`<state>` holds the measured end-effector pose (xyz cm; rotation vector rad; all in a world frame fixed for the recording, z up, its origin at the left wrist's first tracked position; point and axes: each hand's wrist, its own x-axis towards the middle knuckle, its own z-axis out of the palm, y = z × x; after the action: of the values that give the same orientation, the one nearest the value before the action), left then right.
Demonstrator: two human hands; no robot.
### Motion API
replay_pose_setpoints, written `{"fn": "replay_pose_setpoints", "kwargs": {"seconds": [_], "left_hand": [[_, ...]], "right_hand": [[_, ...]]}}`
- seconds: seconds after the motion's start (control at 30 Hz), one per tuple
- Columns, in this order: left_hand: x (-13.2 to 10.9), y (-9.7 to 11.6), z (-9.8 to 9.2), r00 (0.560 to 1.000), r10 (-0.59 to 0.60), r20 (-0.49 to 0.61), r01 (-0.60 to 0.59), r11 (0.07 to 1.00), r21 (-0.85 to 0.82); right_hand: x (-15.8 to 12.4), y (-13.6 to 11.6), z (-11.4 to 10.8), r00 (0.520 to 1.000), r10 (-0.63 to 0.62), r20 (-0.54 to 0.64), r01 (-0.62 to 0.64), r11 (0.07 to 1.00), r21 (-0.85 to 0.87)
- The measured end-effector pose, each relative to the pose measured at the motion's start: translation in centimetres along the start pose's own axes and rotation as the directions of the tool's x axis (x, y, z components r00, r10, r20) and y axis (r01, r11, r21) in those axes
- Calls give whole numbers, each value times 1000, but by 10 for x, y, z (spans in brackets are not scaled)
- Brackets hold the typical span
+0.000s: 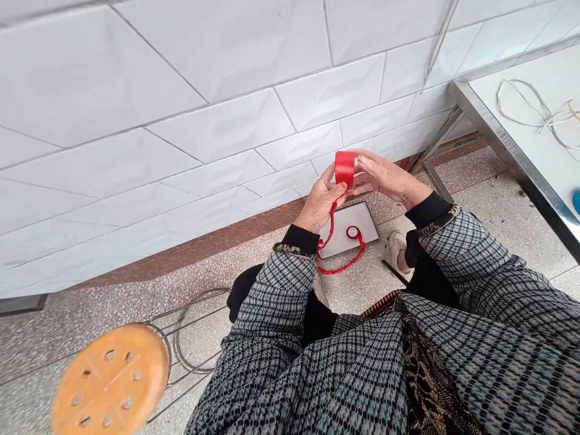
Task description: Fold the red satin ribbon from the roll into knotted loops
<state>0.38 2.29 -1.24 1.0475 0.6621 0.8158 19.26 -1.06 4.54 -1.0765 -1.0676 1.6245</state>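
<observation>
A wide red ribbon (345,168) is looped in front of the wall, its shiny band facing me. My left hand (321,202) grips the loop from the left, with the thumb pressed on its lower edge. From the other side, my right hand (385,176) curls round the loop, thumb at its right edge and some fingers hidden behind it. A twisted length of the ribbon hangs past my left wrist and curves along the floor. It leads to a small ribbon spool (352,232), which lies on a white rectangular board or lid (328,238) between my feet.
White tiles cover the wall (217,133) ahead. On the right stands a metal-edged table (502,133) with white cable (528,99) and a partly visible blue object (577,200). An orange round stool (109,380) with holes is at lower left. A dark stick (396,273) lies near my shoe.
</observation>
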Motion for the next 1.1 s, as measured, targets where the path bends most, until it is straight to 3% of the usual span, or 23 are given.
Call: {"fn": "replay_pose_setpoints", "kwargs": {"seconds": [0.4, 0.53, 0.7, 0.87, 1.1], "left_hand": [[-1, 0, -1, 1000, -26, -9, 26, 999, 30], [0, -5, 0, 999, -40, -25, 41, 999, 27], [-1, -11, 12, 980, 103, -169, -88, 992, 95], [-8, -11, 24, 960, 229, -162, -165, 928, 333], [-7, -15, 25, 957, 122, -264, -83, 985, 152]], "right_hand": [[3, 11, 16, 986, -68, -151, 63, 997, -36], [9, 16, 15, 972, -28, -233, 19, 999, -41], [20, 14, 0, 926, -8, -377, 2, 1000, -16], [22, 12, -7, 914, 55, -403, -45, 998, 35], [24, 13, -10, 893, 37, -449, -35, 999, 11]]}}
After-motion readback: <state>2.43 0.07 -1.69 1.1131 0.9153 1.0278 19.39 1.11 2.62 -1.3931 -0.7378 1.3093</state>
